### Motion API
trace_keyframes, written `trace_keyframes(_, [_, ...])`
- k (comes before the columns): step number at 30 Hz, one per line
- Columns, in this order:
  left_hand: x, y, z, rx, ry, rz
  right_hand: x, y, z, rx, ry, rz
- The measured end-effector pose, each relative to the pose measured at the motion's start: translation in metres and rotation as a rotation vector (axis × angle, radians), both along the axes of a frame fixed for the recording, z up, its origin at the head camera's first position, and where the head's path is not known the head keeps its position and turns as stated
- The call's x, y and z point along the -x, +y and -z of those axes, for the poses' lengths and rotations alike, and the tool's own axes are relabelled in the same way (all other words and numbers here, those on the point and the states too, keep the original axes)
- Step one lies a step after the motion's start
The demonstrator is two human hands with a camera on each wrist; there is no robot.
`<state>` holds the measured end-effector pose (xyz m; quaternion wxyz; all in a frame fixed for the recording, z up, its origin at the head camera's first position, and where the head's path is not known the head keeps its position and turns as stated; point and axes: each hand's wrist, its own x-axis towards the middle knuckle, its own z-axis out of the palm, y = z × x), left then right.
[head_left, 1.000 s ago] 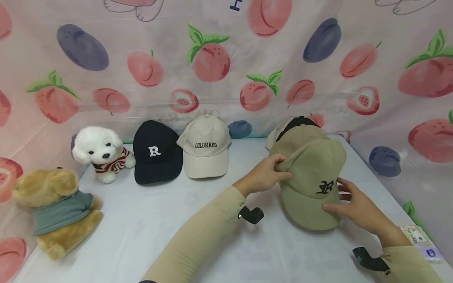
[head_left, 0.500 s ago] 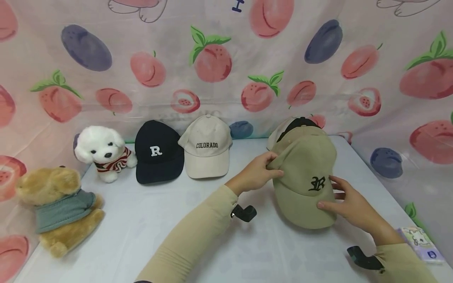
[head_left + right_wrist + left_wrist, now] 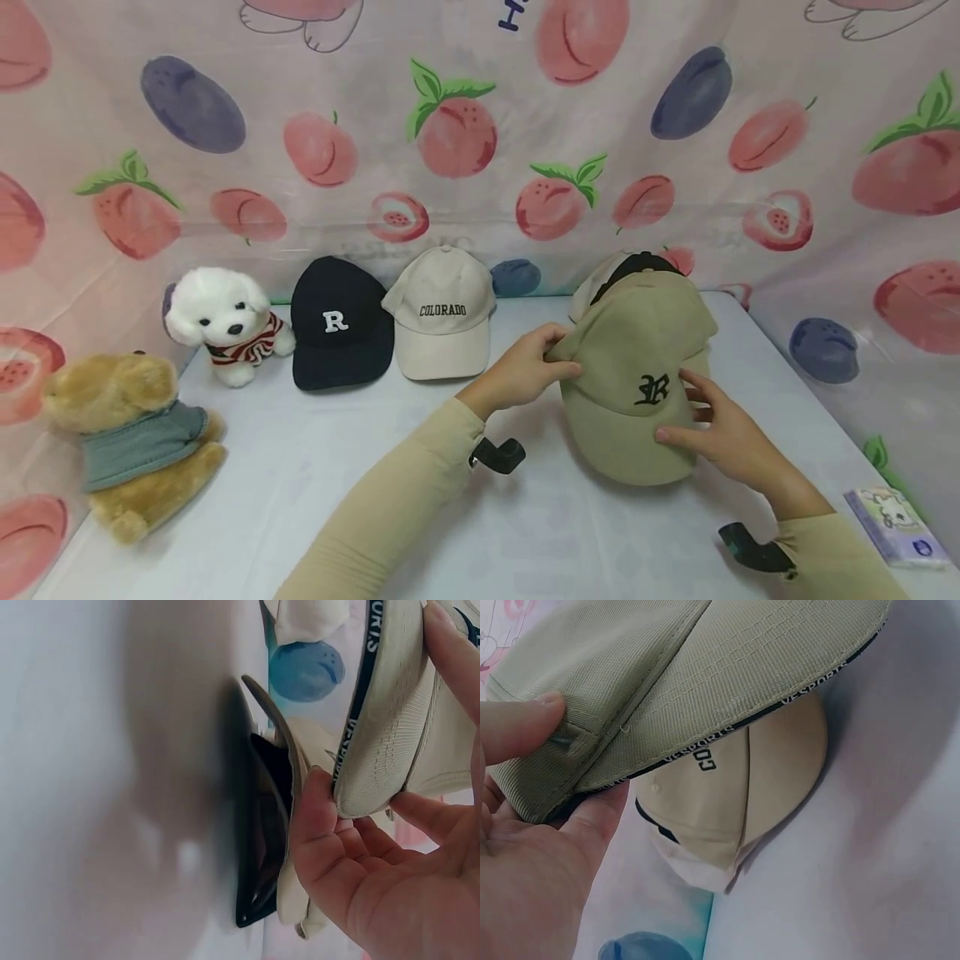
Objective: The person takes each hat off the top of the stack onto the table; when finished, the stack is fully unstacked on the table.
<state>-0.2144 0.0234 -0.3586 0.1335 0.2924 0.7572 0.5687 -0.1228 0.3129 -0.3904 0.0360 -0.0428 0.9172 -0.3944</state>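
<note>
My left hand point(image 3: 517, 371) pinches the khaki cap point(image 3: 611, 367) at the side of its crown, near where the brim point(image 3: 626, 458) begins, thumb outside and the other fingers tucked underneath; my right hand point(image 3: 731, 433) grips the opposite side, its thumb lying by the seam between crown and brim. The khaki cap is right of centre in the head view, tilted, with its brim toward the bottom of the frame and the dark embroidered letter point(image 3: 652, 389) facing me. I expect it to be light and hard to damage, its woven cloth giving some bite rather than slipping. The crown looks soft enough to dent under a hard squeeze, while the brim should be stiffer, so the two corners where they meet seem the firmest places to hold. Just behind, toward the upper right, sits a stack of caps point(image 3: 645, 262); I cannot tell whether mine touches it. Farther out, left of centre, a black cap point(image 3: 341, 350) and a cream cap point(image 3: 441, 342) stand side by side
</note>
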Motion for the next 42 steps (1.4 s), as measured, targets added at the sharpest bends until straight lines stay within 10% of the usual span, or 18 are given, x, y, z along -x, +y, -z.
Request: trace_keyframes(42, [-0.011, -0.090, 0.015, -0.087, -0.082, -0.090, 0.015, -0.074, 0.013, 0.162, 0.035, -0.102])
